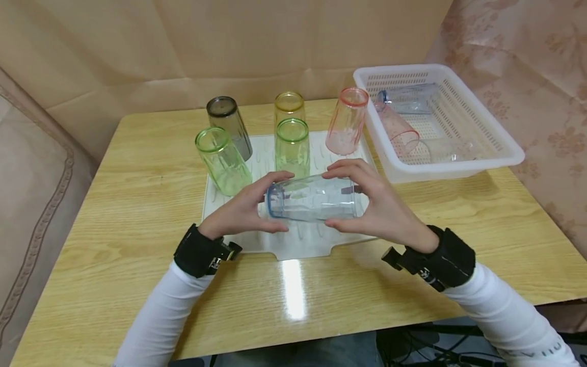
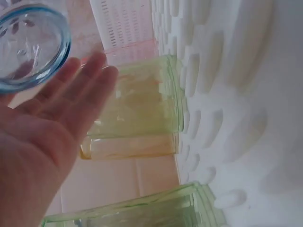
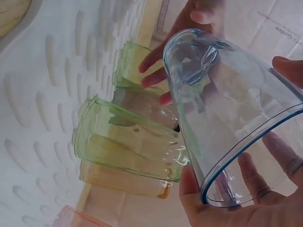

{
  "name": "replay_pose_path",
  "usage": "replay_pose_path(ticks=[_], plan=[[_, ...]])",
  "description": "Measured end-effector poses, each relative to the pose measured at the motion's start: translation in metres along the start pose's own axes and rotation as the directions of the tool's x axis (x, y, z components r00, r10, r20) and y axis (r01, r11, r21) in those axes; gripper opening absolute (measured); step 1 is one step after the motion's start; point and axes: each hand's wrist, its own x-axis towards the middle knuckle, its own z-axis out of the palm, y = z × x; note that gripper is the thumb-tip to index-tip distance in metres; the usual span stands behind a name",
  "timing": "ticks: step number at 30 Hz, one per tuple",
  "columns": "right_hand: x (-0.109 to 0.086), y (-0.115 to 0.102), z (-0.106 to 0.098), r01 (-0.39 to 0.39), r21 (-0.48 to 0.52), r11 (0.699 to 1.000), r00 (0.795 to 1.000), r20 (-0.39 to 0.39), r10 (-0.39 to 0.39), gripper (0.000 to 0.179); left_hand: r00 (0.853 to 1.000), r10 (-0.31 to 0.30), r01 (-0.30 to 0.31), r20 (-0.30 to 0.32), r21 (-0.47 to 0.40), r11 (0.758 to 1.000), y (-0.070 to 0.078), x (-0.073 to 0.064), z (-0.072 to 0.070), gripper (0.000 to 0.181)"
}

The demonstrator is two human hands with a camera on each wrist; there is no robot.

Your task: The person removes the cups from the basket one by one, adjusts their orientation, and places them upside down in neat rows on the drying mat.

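A clear drinking glass with a bluish tint [image 1: 314,199] lies sideways in the air above the white ridged drying mat [image 1: 249,242]. My right hand [image 1: 378,204] grips its right end, thumb below and fingers above; in the right wrist view the fingers wrap round the wide blue-edged end [image 3: 251,151]. At the other end, my left hand [image 1: 249,206] is spread around the glass, and the left wrist view shows its fingers [image 2: 78,94] extended beside the blue ring. Behind the held glass stands a green glass [image 1: 292,148] on the mat.
Also standing are a second green glass [image 1: 224,163], a dark grey glass [image 1: 231,125], a yellow glass [image 1: 289,102] and a pink glass [image 1: 347,122]. At the right, a white plastic basket [image 1: 458,171] holds a blue-tinted glass [image 1: 412,98], a pink glass [image 1: 396,127] and a clear glass [image 1: 451,150], lying down.
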Motion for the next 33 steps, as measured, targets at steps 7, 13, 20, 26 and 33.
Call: replay_pose_path(ticks=[7, 13, 20, 26, 33], plan=[[-0.004, 0.009, 0.008, 0.01, 0.165, 0.986, 1.0, -0.008, -0.009, 0.07, 0.996, 0.087, -0.088, -0.021, -0.02, 0.996, 0.0, -0.001, 0.003, 0.079], [-0.009, 0.019, 0.011, 0.003, 0.237, 0.971, 1.0, -0.006, -0.002, 0.075, 0.99, 0.142, -0.142, -0.012, 0.031, 0.989, 0.005, 0.001, -0.002, 0.077], [-0.007, 0.016, 0.006, 0.045, -0.06, 0.997, 0.999, -0.021, -0.046, 0.08, 0.988, 0.145, -0.151, 0.048, 0.174, 0.973, 0.013, 0.01, -0.012, 0.076], [0.004, -0.002, 0.005, -0.019, -0.334, 0.942, 1.0, 0.016, 0.026, 0.089, 0.988, 0.076, -0.116, 0.131, 0.332, 0.936, 0.026, 0.022, -0.019, 0.075], [0.022, -0.007, 0.017, -0.078, -0.469, 0.88, 0.98, 0.127, 0.154, 0.095, 0.982, -0.042, -0.058, 0.184, 0.505, 0.861, 0.043, 0.03, -0.018, 0.078]])
